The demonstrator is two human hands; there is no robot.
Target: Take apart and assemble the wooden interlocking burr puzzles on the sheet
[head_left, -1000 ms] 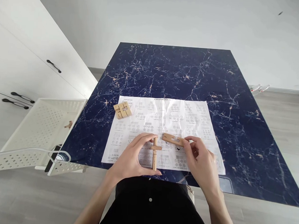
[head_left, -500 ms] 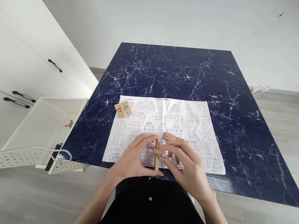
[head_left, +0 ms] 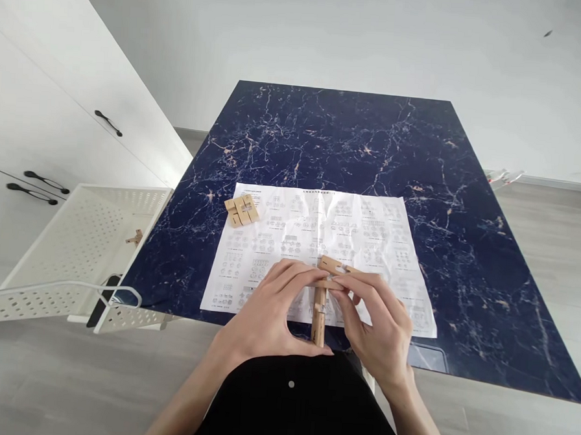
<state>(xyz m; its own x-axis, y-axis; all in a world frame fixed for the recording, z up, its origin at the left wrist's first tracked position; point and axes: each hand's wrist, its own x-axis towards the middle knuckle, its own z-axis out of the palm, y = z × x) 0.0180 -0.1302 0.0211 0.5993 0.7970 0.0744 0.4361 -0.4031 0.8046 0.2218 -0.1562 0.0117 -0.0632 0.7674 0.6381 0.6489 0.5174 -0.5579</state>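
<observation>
My left hand grips a notched wooden puzzle piece lengthwise, thumb at its near end and fingers at the far end. Across the far part of that piece lies a second, shorter-looking wooden puzzle piece. The thumb and fingers of my right hand pinch its right end; whether the two pieces interlock I cannot tell. Just beyond my fingers, a loose notched wooden piece rests on the printed instruction sheet, with another wooden piece beside it, partly hidden by my right hand.
Several wooden pieces lie together as a flat block on the sheet's upper left. Beneath is a dark blue marbled table. At its left stands a white perforated basket with a small wooden piece and a white cable in front.
Both hands and the held pieces have shifted slightly right. The upright piece now shows its notched side, and the crosspiece sits at its far part instead of its middle.
</observation>
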